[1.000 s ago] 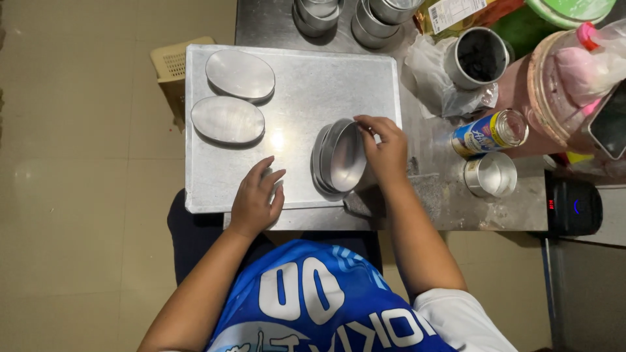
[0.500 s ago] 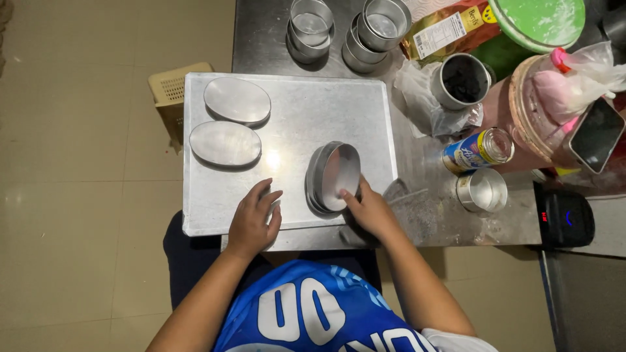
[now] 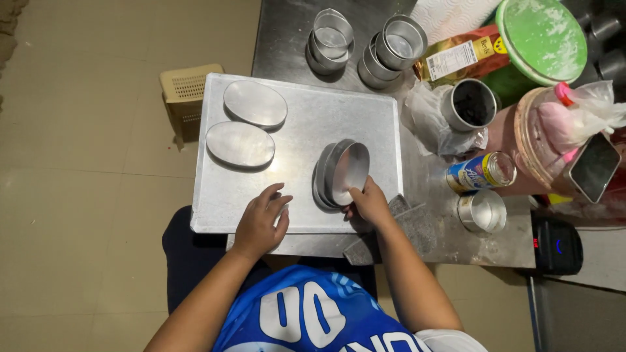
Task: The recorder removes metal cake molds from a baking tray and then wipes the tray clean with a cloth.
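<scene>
Steel counter [image 3: 456, 244] carries a big flat tray [image 3: 306, 117]. Two oval pans [image 3: 254, 103] lie upside down at its far left corner, well beyond the left fingers. Right hand [image 3: 369, 203] pinches the near rim of a tilted pan stack [image 3: 340, 173], fingers curled around it. Left hand [image 3: 261, 218] rests flat on the tray's near edge, fingers loosely spread, holding nothing. Step looks like peeling one pan off; next likely needs the left fingers steadying the stack.

The right hand [image 3: 368, 203] hides the near rim of the stacked oval tins [image 3: 340, 173].
</scene>
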